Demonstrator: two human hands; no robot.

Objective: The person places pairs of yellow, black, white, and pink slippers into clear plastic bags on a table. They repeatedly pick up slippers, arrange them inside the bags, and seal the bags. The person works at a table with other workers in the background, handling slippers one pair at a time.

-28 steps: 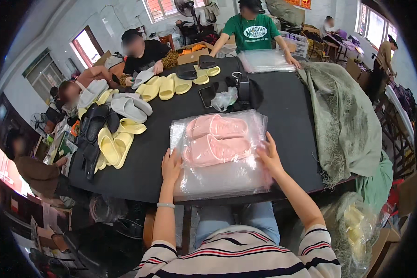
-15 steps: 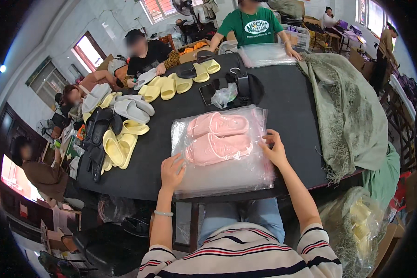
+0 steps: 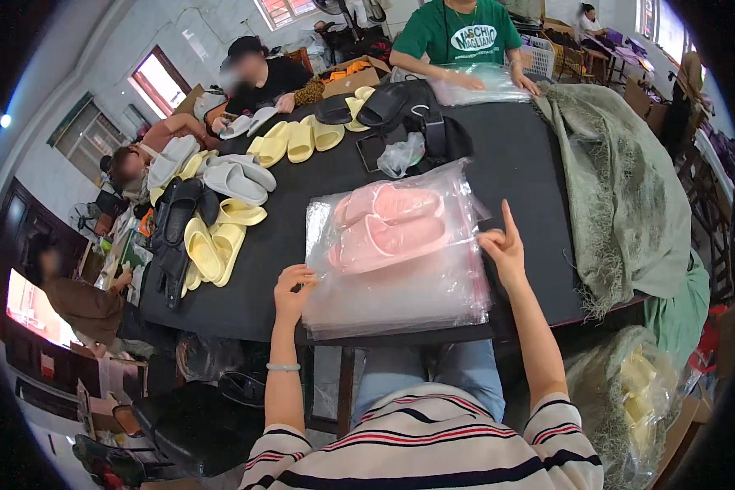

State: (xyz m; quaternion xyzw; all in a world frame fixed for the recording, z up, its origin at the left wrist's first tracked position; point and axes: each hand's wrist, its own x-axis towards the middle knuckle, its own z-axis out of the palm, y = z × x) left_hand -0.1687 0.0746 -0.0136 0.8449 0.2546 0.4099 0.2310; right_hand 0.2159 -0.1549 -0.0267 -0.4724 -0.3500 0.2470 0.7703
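Observation:
A pair of pink slide sandals [image 3: 394, 242] lies inside a clear plastic bag [image 3: 462, 196], on top of a stack of flat clear bags [image 3: 384, 309] at the table's near edge. With thumb and fingers, my right hand [image 3: 505, 249] pinches the right edge of the bag, which is drawn up into a taut point there; its index finger sticks up. Beside the left edge of the stack is my left hand [image 3: 292, 290], fingers loosely bent and apart, holding nothing that I can see.
Grey, black and yellow slides [image 3: 212, 253] lie along the black table's [image 3: 514, 171] left side and far edge. A crumpled clear bag [image 3: 401, 155] sits beyond the stack. Green-grey sacking [image 3: 616, 196] covers the right side. Co-workers sit and stand across the table, one touching plastic bags [image 3: 486, 84].
My right hand has closed on the bag's right edge and pulled it taut, tilting the sandals. My left hand has drawn slightly left. Across the table, a co-worker's hand has moved onto the plastic bags.

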